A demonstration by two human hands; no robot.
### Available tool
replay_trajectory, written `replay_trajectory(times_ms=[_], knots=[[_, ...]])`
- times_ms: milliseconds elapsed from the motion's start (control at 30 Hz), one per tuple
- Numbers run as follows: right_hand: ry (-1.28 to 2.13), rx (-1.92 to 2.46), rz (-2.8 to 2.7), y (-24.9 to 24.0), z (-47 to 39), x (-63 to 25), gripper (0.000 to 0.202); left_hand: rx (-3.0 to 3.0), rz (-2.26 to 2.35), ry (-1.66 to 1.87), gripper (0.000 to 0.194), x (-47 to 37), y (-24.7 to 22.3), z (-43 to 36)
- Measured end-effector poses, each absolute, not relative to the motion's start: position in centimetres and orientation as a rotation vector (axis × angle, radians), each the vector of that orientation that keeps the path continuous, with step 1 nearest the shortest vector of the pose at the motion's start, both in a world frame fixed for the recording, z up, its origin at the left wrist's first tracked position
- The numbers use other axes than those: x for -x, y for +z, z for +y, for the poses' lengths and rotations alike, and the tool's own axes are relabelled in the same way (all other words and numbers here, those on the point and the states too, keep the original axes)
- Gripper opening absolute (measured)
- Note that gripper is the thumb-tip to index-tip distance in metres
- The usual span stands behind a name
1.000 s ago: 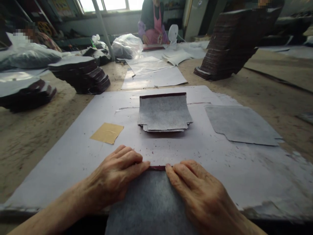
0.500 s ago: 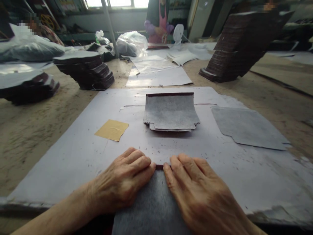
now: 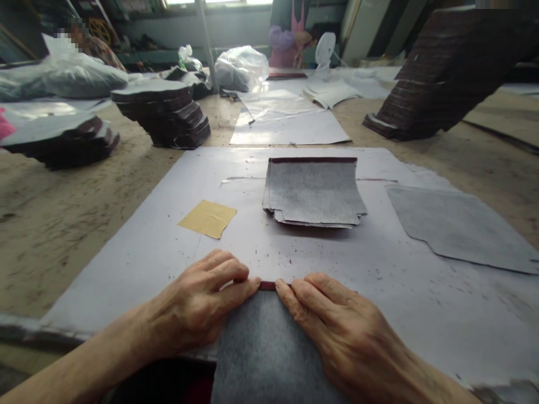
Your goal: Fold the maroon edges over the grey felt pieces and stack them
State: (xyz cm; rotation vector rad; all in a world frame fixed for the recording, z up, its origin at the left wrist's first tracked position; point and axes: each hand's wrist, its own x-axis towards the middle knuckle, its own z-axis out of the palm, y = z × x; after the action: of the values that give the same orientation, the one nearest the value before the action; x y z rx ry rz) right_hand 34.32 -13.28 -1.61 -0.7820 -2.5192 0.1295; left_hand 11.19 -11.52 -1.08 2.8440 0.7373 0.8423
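Observation:
A grey sheet (image 3: 263, 348) with a dark red folded top edge lies flat in front of me on the white paper cover (image 3: 138, 247). My left hand (image 3: 197, 306) presses on its upper left corner, fingers bent over the fold. My right hand (image 3: 337, 331) presses flat on its upper right part, fingertips at the red edge. Neither hand grips anything. Further back lies a small stack of folded grey sheets (image 3: 314, 193).
A yellow square patch (image 3: 208, 218) lies left of the stack, a single grey sheet (image 3: 458, 227) to the right. Dark piles (image 3: 166, 115) stand back left, a tall leaning pile (image 3: 446, 73) back right. A person in a pink apron (image 3: 292, 33) works at the far end.
My view has shifted left, so things sit further right in frame. My fingertips have slid closer together along the red fold.

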Motion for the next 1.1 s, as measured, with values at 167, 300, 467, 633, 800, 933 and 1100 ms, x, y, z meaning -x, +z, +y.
replay_trajectory(times_ms=[167, 300, 467, 633, 800, 933, 1100], knots=[[0.139, 0.802, -2.636, -1.2, -13.1, -34.1, 0.037, -2.901, 0.735, 0.808, 0.028, -11.5, -1.5, -11.7], [0.078, 0.811, -2.715, 0.0, -12.7, -33.4, 0.032, -2.89, 0.736, 0.762, 0.027, -11.5, -1.5, -11.8], [0.145, 0.655, -2.701, -0.1, -11.9, -32.2, 0.027, -2.89, 0.739, 0.712, 0.026, -11.5, -1.4, -11.8], [0.089, 0.631, -2.593, -1.4, -11.8, -32.1, 0.031, -2.76, 0.81, 0.869, 0.036, -10.7, -0.8, -11.7], [0.129, 0.628, -2.534, -1.8, -11.8, -32.2, 0.03, -2.635, 0.96, 0.956, 0.032, -10.6, -0.5, -14.1], [0.242, 0.659, -2.629, -1.8, -11.4, -32.3, 0.042, -2.769, 1.079, 1.064, 0.031, -11.3, -2.4, -16.3], [0.299, 0.742, -2.737, -1.3, -11.0, -32.3, 0.054, -2.755, 1.096, 1.162, 0.034, -11.4, -3.7, -16.7]])
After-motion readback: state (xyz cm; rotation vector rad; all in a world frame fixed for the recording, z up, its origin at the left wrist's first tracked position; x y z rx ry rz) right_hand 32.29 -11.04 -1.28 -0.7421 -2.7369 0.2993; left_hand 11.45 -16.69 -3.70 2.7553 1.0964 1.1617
